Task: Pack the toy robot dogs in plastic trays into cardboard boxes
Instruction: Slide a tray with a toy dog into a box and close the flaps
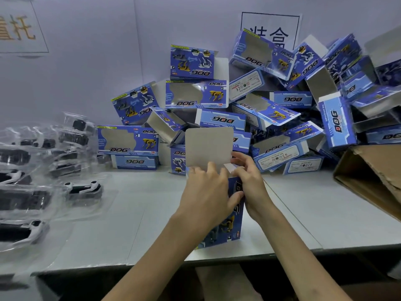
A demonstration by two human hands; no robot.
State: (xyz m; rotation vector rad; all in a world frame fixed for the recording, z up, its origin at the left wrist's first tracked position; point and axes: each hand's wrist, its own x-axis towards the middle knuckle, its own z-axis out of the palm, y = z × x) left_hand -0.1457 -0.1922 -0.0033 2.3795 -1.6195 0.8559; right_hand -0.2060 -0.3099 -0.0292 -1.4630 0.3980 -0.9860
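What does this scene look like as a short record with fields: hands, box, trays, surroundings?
left hand: grips the held box near its top
right hand: pinches a small flap at the box's open end
held box: upright, top flap raised
trays: clear plastic, holding toy dogs, left on the table
box pile: blue, heaped against the wall
brown carton: right edge

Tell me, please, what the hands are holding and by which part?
Both hold one blue box standing on end: the left hand grips its upper side, and the right hand pinches a small flap at its open top.
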